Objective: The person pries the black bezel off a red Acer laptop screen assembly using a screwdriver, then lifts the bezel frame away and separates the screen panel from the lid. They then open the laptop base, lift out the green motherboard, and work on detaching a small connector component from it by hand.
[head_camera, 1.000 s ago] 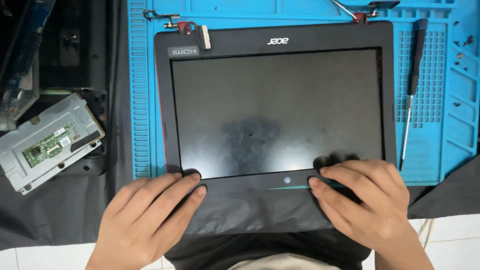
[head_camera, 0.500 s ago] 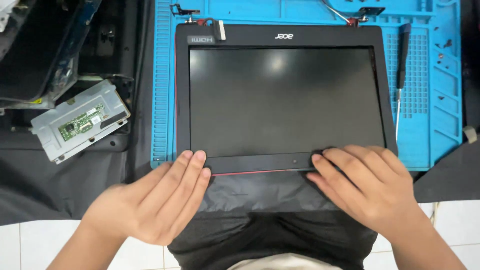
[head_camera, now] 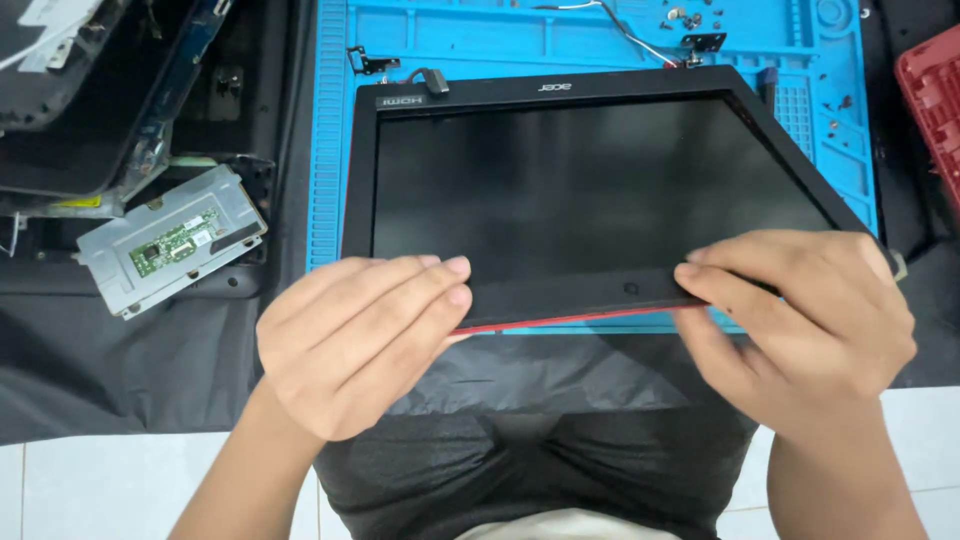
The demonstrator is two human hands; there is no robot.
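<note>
Both hands grip the near edge of a laptop screen panel (head_camera: 590, 190), one toward each near corner. The left hand (head_camera: 350, 340) lies with its fingers held together and flat on top of the black frame at the near left, fingertips pointing right along the edge; whether the thumb hooks under the panel cannot be told, since it is hidden beneath the hand. The right hand (head_camera: 800, 320) pinches the near right stretch of the frame, fingers laid over the top and pointing left, with the rest of the hand curled below the edge.

The panel rests on a blue work mat (head_camera: 330, 150), its long axis running left to right across the view, and stretches away from the hands toward the far side. Its near edge shows a thin red strip (head_camera: 560, 321) beneath the black frame, and the right side looks raised or skewed compared with the left, so the panel seems tilted rather than flat. Both hands are at the same edge, the right one holding more firmly.

At the far edge of the mat lie small metal hinges (head_camera: 705, 42), loose screws and a thin cable (head_camera: 620, 30). To the left, on a dark cloth (head_camera: 120, 370), sits a grey metal plate with a green circuit board (head_camera: 172, 243), and farther left a dark laptop shell (head_camera: 90, 110). A red case (head_camera: 935, 100) shows at the far right.
</note>
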